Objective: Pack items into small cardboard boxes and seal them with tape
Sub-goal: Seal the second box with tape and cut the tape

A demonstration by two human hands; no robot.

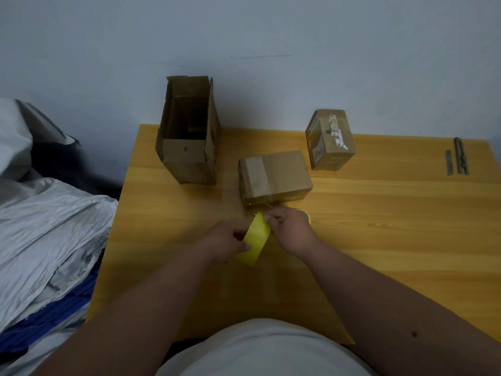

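Two hands work the yellow tape roll (253, 241) just short of the closed box (275, 177), left hand (230, 241) gripping it, right hand (288, 226) pinching at its edge, so sealing's underway and next needs a strip pulled free.

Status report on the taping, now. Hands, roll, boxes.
Left hand grips yellow tape roll; right hand pinches at its edge. Closed box lies just ahead, second closed box behind, open box upright. Nothing in the way.
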